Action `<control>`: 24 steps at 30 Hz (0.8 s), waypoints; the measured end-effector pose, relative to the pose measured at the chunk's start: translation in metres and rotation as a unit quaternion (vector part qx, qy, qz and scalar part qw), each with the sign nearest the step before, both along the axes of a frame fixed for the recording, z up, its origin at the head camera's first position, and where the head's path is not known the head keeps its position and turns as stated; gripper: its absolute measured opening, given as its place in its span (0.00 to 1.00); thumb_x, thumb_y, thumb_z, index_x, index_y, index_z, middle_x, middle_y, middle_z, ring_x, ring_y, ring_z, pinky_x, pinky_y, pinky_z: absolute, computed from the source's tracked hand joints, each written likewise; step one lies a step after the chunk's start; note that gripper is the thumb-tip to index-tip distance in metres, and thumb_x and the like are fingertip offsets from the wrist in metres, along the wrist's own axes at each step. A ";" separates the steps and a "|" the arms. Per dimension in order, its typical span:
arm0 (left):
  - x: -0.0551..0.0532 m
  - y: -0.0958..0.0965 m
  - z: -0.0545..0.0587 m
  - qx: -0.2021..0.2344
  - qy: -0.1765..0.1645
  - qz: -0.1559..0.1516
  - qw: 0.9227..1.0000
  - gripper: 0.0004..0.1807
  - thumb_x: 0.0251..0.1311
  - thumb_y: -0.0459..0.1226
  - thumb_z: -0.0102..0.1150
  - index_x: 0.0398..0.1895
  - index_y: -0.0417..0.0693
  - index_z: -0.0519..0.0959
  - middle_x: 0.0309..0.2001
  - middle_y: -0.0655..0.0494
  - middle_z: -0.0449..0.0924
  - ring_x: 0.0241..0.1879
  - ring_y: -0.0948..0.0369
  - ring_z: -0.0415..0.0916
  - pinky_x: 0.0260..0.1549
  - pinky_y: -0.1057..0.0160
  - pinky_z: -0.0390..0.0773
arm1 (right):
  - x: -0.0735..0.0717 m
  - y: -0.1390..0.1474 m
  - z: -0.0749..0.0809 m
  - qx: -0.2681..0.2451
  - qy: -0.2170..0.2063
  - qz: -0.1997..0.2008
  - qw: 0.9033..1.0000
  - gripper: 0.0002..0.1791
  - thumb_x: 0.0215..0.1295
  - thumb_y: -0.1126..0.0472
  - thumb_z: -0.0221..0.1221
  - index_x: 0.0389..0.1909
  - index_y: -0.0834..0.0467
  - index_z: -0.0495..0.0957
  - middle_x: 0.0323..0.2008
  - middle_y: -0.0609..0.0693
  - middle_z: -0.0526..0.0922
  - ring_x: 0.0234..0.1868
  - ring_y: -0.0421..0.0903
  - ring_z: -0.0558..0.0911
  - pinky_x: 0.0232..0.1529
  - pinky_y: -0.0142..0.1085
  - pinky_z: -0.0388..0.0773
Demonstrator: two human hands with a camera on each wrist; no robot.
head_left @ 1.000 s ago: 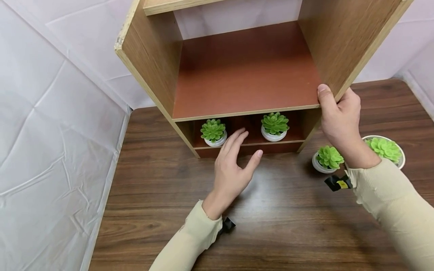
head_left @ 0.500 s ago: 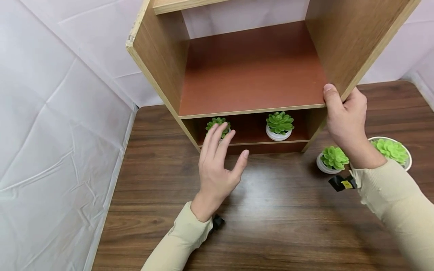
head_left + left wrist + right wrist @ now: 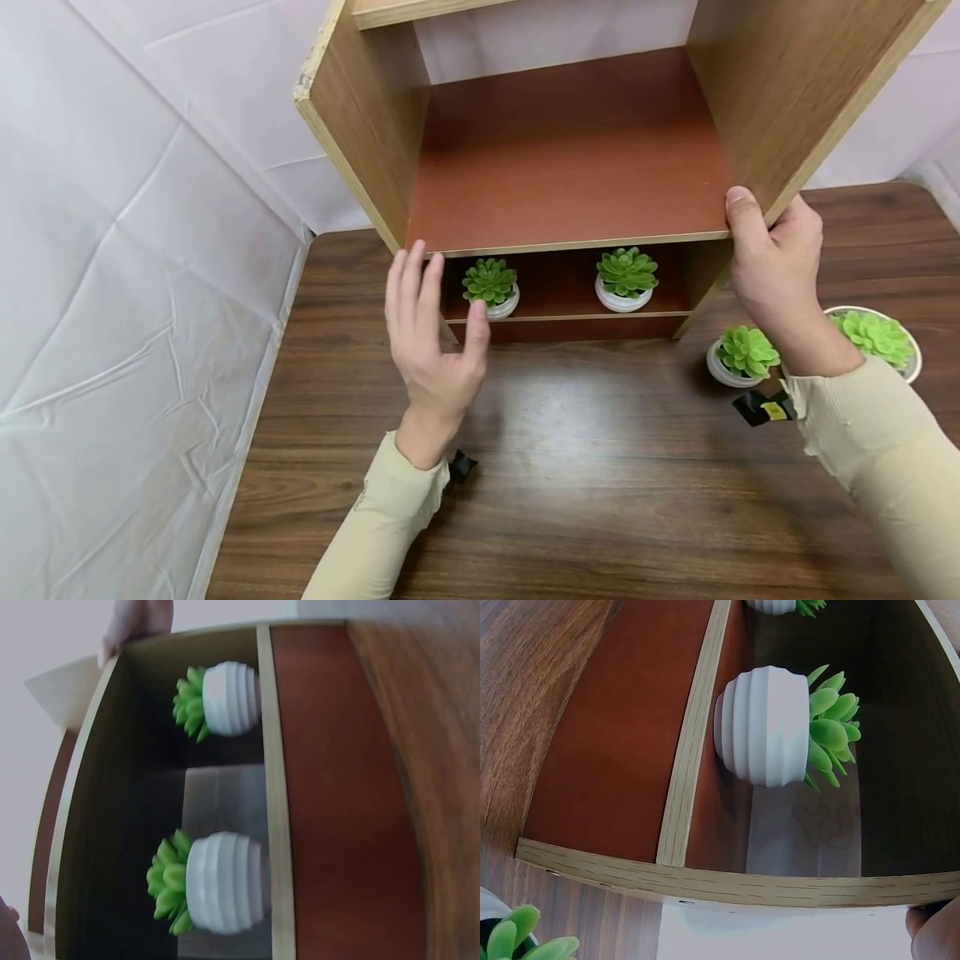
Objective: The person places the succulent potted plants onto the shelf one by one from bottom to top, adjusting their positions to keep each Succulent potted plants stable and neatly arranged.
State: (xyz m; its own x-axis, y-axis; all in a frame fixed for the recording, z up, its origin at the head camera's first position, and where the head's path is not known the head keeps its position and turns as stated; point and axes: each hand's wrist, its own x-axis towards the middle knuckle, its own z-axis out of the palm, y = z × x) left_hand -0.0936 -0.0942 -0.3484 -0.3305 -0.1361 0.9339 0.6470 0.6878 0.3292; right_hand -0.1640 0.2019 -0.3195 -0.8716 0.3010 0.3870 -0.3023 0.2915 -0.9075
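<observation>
My right hand [image 3: 776,258] grips the right side panel of a wooden shelf unit [image 3: 570,158], its thumb on the inner face at the middle shelf's front corner. Fingers extended, my left hand [image 3: 435,342] is at the unit's left front edge, its fingertips overlapping the shelf's left corner in the head view. Two potted succulents stand in the bottom compartment: the left succulent [image 3: 490,283] beside my left hand, the right succulent [image 3: 627,275] toward the other side. Both have ribbed white pots, as the pot [image 3: 765,727] in the right wrist view shows.
On the brown wooden table [image 3: 570,500], a small potted succulent [image 3: 742,354] stands right of the unit, near my right wrist. A larger succulent in a white bowl [image 3: 911,358] is partly behind my right forearm. A white sheeted wall [image 3: 135,292] runs along the left.
My left hand has moved leftward, from in front of the bottom compartment past the left succulent to the unit's left edge. My right hand keeps its grip on the right panel.
</observation>
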 end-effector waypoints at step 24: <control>-0.025 -0.029 0.040 0.204 -0.126 -0.106 0.965 0.27 0.66 0.26 0.53 0.66 0.23 0.63 0.61 0.38 0.71 0.59 0.54 0.70 0.59 0.51 0.67 | 0.000 0.001 0.000 0.003 0.001 0.009 1.000 0.10 0.71 0.58 0.55 0.41 0.58 0.83 0.30 0.43 0.83 0.32 0.38 0.80 0.35 0.28 0.72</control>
